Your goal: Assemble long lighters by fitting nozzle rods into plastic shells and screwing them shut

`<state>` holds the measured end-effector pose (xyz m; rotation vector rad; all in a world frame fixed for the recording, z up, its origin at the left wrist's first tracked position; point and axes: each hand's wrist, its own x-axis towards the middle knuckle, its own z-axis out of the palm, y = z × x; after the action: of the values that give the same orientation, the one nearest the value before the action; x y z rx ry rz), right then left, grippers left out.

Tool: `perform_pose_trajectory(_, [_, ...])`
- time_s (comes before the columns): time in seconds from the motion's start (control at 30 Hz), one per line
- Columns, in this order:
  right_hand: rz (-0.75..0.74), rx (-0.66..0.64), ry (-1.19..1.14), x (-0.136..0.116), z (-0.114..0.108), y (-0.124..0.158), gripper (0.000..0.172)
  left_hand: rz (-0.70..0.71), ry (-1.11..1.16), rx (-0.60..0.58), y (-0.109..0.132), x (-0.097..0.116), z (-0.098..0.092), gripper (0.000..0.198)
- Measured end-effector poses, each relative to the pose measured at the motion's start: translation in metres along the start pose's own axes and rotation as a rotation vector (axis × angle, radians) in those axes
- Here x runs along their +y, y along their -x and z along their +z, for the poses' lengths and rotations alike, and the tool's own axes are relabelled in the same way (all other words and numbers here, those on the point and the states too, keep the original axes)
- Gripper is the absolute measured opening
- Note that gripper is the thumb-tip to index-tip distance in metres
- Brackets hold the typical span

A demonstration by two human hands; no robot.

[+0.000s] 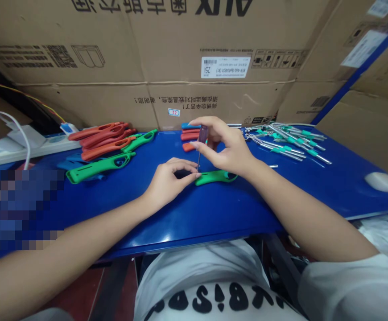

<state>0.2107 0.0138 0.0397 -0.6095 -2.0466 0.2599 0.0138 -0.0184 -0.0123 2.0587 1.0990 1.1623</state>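
Observation:
In my right hand [225, 142] is a screwdriver [203, 133] with a dark handle, gripped between thumb and fingers. Its thin shaft points straight down to the left end of a green lighter casing [214, 177] lying on the table. My left hand [170, 178] is closed, thumb and fingertips pinching at that same end of the casing, beside the screwdriver's tip. The fingertips hide whatever lies under the tip. Just behind the hands, a few blue and red casings [190, 135] lie partly covered by my right hand.
Red, orange and green casings [103, 138] are piled at the left by a white power strip [53, 146]. Metal tubes with green parts and wires [291, 140] lie at the right. A white rounded object [384, 182] sits far right. Cardboard [113, 62] walls the table's back.

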Motion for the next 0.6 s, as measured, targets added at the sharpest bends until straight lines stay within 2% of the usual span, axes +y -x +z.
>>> perform_pose_trajectory(0.17, [-0.015,-0.039,0.026,-0.0029,-0.0011,0.0000,0.036,-0.003,-0.016,-0.024,0.0006,-0.0014,0.0006,0.017])
perform_pose_trajectory(0.33, [-0.009,-0.063,0.043,-0.0013,-0.0012,0.0012,0.036,0.024,-0.158,-0.124,0.0019,-0.0007,0.0011,0.037])
perform_pose_trajectory(0.6, [-0.004,-0.092,0.024,-0.0001,-0.0010,0.0026,0.038,0.050,-0.242,-0.191,0.0024,0.0020,-0.0001,0.033])
